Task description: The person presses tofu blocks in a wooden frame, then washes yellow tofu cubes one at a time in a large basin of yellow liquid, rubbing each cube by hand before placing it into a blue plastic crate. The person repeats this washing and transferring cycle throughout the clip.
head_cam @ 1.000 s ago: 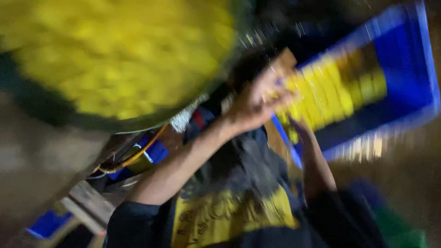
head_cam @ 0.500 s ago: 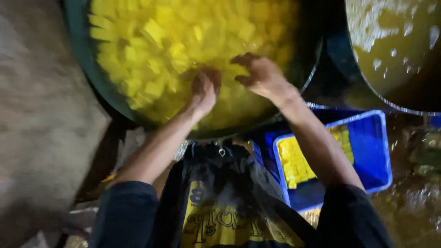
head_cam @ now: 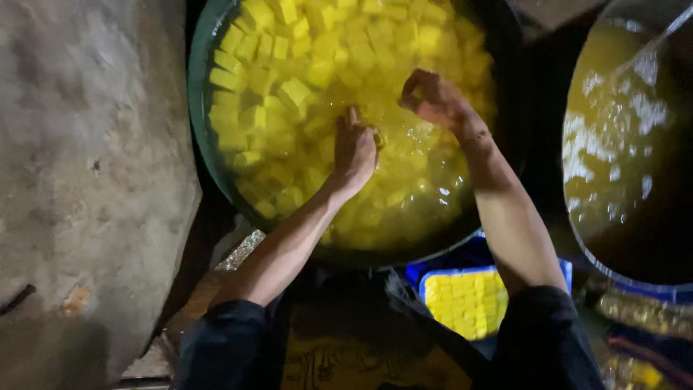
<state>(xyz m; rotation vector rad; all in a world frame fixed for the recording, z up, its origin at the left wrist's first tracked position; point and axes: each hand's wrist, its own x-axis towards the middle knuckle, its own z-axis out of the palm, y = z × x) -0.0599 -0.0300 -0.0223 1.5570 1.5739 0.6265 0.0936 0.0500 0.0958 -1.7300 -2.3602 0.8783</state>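
From the head camera, looking straight down, a large green tub [head_cam: 196, 108] sits in front of the person, filled with yellow liquid and many yellow cubes [head_cam: 289, 65] floating thickest along the far and left side. The left hand [head_cam: 355, 148] lies flat and spread at the surface near the middle of the tub, fingers pointing away, dipping into the liquid; I cannot tell whether it holds a cube beneath. The right hand [head_cam: 432, 97] hovers just beside it, curled loosely with fingers bent under, and whether it grips anything is hidden. The two hands are near each other but apart. To do this well, the cubes look soft, so a gentle scoop with open fingers from below seems safer than a pinch, letting liquid drain before lifting. A blue crate [head_cam: 491, 261] with neatly rowed cubes sits below the right forearm, and a second basin [head_cam: 628, 144] of murky liquid stands to the right.
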